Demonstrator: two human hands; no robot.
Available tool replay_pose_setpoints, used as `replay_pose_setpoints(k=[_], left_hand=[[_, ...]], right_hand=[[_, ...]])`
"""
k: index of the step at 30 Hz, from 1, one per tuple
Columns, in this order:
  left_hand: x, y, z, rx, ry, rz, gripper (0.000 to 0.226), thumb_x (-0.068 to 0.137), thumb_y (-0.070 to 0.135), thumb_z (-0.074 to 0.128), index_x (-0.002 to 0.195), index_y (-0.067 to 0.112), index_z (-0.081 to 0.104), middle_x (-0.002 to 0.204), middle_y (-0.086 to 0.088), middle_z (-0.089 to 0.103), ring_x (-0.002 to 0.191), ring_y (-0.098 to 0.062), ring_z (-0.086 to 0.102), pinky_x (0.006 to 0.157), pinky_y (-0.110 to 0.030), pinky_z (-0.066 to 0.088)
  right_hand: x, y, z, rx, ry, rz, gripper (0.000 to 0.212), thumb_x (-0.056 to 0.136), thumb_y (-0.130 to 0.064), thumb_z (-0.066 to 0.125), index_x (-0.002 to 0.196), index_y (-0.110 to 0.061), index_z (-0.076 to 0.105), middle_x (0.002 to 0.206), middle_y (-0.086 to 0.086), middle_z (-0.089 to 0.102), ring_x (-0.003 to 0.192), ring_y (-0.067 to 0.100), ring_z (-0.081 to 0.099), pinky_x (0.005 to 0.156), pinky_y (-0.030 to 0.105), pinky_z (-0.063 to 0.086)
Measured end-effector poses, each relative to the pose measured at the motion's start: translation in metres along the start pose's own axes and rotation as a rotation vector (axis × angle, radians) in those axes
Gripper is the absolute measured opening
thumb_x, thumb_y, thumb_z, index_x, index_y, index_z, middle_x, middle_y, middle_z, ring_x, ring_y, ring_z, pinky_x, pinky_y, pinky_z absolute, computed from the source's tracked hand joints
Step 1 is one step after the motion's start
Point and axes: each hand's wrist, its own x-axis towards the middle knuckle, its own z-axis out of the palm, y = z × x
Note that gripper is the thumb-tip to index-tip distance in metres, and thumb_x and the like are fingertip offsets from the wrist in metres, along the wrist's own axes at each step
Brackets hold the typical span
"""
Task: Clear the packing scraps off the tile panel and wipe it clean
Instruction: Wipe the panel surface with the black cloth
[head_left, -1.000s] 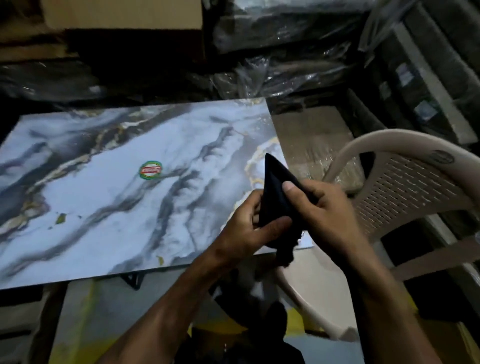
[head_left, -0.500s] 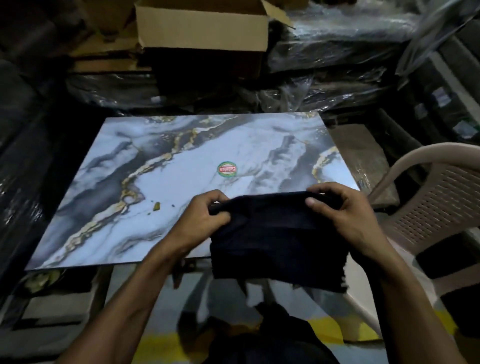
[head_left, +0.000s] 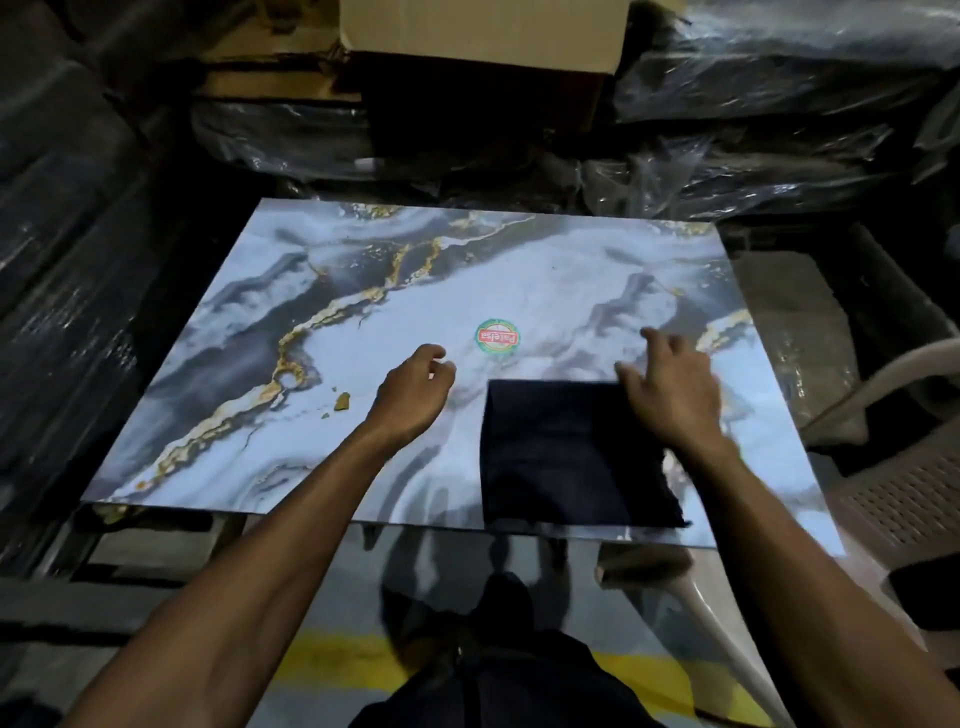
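A marble-patterned tile panel (head_left: 545, 275), white and grey with gold veins, lies flat in front of me. A dark folded cloth (head_left: 566, 457) lies spread on its near right part. My right hand (head_left: 670, 389) rests over the cloth's far right corner with fingers spread. Left of the cloth, my left hand (head_left: 415, 389) hovers over the panel with loosely curled fingers and holds nothing. Small yellowish scraps (head_left: 340, 401) lie on the panel left of that hand. A round green and red sticker (head_left: 497, 338) sits near the middle.
A cardboard box (head_left: 483, 36) and plastic-wrapped stacks (head_left: 779, 130) stand behind the panel. More wrapped stacks (head_left: 62, 234) line the left side. A beige plastic chair (head_left: 893, 467) stands at the right. A yellow floor stripe (head_left: 337, 665) runs below the panel's near edge.
Both hands held the cloth stretched in the air; now it lies flat on the panel. My left hand has let go and moved left. The view has shifted toward the panel.
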Motion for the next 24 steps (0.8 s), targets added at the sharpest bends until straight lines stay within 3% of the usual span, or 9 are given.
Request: replay_pose_setpoints(k=[3, 6, 8, 11, 13, 16, 19, 21, 24], left_hand=[[0.003, -0.038, 0.0, 0.136, 0.001, 0.025, 0.035, 0.097, 0.031, 0.047, 0.128, 0.018, 0.055, 0.127, -0.004, 0.061, 0.115, -0.025, 0.057, 0.095, -0.036, 0.045], [0.006, -0.074, -0.002, 0.325, -0.006, 0.007, 0.036, 0.095, 0.03, 0.051, 0.128, 0.018, 0.055, 0.131, -0.006, 0.059, 0.119, -0.026, 0.054, 0.095, -0.033, 0.041], [0.008, -0.086, -0.007, 0.353, 0.062, -0.015, 0.037, 0.093, 0.026, 0.054, 0.129, 0.015, 0.055, 0.134, -0.008, 0.056, 0.123, -0.027, 0.05, 0.096, -0.031, 0.039], [0.01, -0.101, -0.018, 0.386, 0.186, -0.041, 0.043, 0.094, 0.031, 0.049, 0.131, 0.009, 0.053, 0.135, -0.013, 0.055, 0.125, -0.031, 0.048, 0.104, -0.035, 0.036], [0.014, -0.111, -0.025, 0.399, 0.255, -0.082, 0.046, 0.094, 0.035, 0.045, 0.131, 0.009, 0.052, 0.136, -0.014, 0.053, 0.125, -0.033, 0.047, 0.105, -0.038, 0.036], [0.022, -0.13, -0.035, 0.407, 0.327, -0.184, 0.039, 0.097, 0.029, 0.048, 0.132, 0.012, 0.048, 0.136, -0.015, 0.051, 0.122, -0.036, 0.048, 0.101, -0.042, 0.04], [0.031, -0.151, -0.053, 0.442, 0.325, -0.192, 0.036, 0.098, 0.028, 0.045, 0.128, 0.01, 0.049, 0.131, -0.019, 0.053, 0.119, -0.038, 0.048, 0.101, -0.046, 0.04], [0.038, -0.167, -0.068, 0.479, 0.319, -0.163, 0.031, 0.098, 0.03, 0.042, 0.12, 0.011, 0.053, 0.124, -0.018, 0.057, 0.113, -0.038, 0.05, 0.097, -0.047, 0.041], [0.05, -0.191, -0.093, 0.566, 0.227, -0.141, 0.042, 0.095, 0.045, 0.033, 0.115, 0.014, 0.052, 0.121, -0.016, 0.056, 0.114, -0.038, 0.049, 0.098, -0.051, 0.039]], right_hand=[[-0.011, -0.007, 0.055, -0.03, -0.207, -0.143, 0.062, 0.097, -0.053, 0.036, 0.15, -0.021, 0.034, 0.157, 0.018, 0.032, 0.142, 0.039, 0.032, 0.115, 0.056, 0.028], [-0.014, -0.007, 0.107, -0.125, -0.525, -0.081, 0.072, 0.093, -0.072, 0.02, 0.156, -0.04, 0.005, 0.167, 0.003, -0.008, 0.153, 0.036, -0.006, 0.116, 0.066, -0.001], [-0.003, -0.005, 0.131, -0.199, -0.514, -0.096, 0.079, 0.087, -0.079, 0.013, 0.156, -0.041, -0.002, 0.166, 0.005, -0.014, 0.15, 0.04, -0.015, 0.111, 0.072, -0.008], [0.028, -0.028, 0.149, -0.252, -0.396, -0.124, 0.087, 0.081, -0.079, 0.003, 0.157, -0.037, 0.006, 0.167, 0.011, -0.005, 0.15, 0.047, -0.008, 0.108, 0.076, -0.006], [0.041, -0.057, 0.16, -0.225, -0.341, -0.158, 0.081, 0.084, -0.073, 0.014, 0.155, -0.034, 0.023, 0.165, 0.015, 0.013, 0.148, 0.051, 0.007, 0.107, 0.078, 0.0], [0.009, -0.096, 0.179, -0.178, -0.237, -0.492, 0.06, 0.087, -0.059, 0.038, 0.141, -0.036, 0.051, 0.148, 0.017, 0.049, 0.139, 0.054, 0.034, 0.103, 0.081, 0.019], [-0.054, -0.078, 0.185, -0.188, -0.242, -0.694, 0.049, 0.092, -0.057, 0.042, 0.136, -0.041, 0.056, 0.147, 0.008, 0.053, 0.141, 0.048, 0.035, 0.106, 0.075, 0.025], [-0.063, -0.026, 0.172, -0.218, -0.202, -0.568, 0.053, 0.09, -0.059, 0.042, 0.138, -0.039, 0.054, 0.149, 0.006, 0.051, 0.142, 0.044, 0.036, 0.107, 0.072, 0.026], [-0.056, 0.064, 0.135, -0.292, -0.098, -0.01, 0.066, 0.086, -0.058, 0.036, 0.14, -0.022, 0.049, 0.149, 0.011, 0.048, 0.141, 0.042, 0.035, 0.107, 0.072, 0.023]])
